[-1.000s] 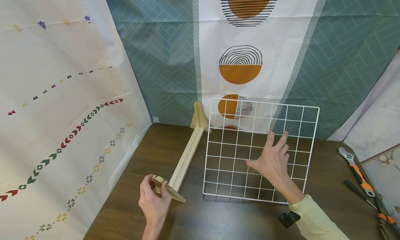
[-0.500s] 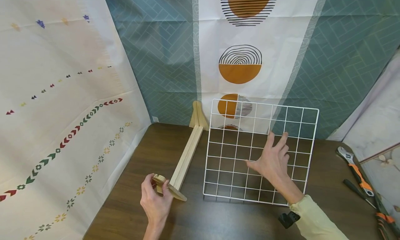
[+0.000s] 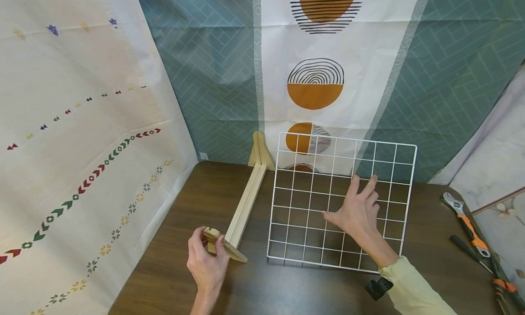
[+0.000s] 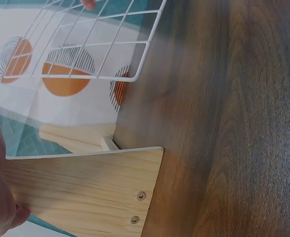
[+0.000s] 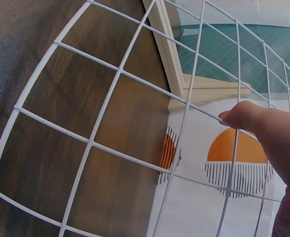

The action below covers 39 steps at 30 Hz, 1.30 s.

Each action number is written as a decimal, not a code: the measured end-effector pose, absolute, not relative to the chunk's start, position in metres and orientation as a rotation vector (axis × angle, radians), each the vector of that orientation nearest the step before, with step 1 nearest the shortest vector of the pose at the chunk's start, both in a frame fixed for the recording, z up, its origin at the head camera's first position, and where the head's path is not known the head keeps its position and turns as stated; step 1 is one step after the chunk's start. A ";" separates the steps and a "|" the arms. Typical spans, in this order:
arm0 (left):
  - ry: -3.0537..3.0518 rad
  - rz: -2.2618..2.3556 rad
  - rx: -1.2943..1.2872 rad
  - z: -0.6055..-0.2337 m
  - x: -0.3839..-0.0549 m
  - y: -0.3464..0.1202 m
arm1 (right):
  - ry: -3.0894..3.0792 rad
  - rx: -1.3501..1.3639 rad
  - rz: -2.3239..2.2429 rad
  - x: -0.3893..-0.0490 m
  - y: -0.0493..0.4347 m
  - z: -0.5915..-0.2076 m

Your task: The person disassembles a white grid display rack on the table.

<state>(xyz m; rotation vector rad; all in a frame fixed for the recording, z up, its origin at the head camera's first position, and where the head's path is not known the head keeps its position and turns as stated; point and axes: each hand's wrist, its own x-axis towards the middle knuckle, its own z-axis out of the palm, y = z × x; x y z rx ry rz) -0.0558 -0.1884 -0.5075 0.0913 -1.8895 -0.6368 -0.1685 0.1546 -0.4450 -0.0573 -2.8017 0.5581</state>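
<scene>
A white wire grid panel (image 3: 305, 201) leans up over the table, its lower edge close to the tabletop. My right hand (image 3: 361, 214) holds it with spread, bent fingers, and the thumb (image 5: 243, 117) lies against a wire. To its left is a pale wooden stand: a long double rail (image 3: 245, 210) with a flared end piece (image 3: 261, 153) at the far end. My left hand (image 3: 208, 262) pinches the near end board (image 3: 231, 251) by its upper edge, thumb on the outer face. In the left wrist view, two screw heads (image 4: 138, 207) show on that board.
At the right edge of the dark wooden table (image 3: 168, 260) lie an adjustable wrench (image 3: 467, 224), a dark-handled screwdriver (image 3: 471, 253) and an orange-and-black handled tool (image 3: 506, 290). A patterned curtain (image 3: 221, 78) hangs behind, and a white cloth (image 3: 94, 169) borders the left.
The grid panel's top edge has dropped slightly toward me. My left hand and the near end board have shifted a little to the right. The right hand has barely moved.
</scene>
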 end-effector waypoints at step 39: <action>-1.882 -0.656 0.092 -0.508 -0.056 -0.179 | -3.055 -0.120 0.561 -0.194 0.146 -0.458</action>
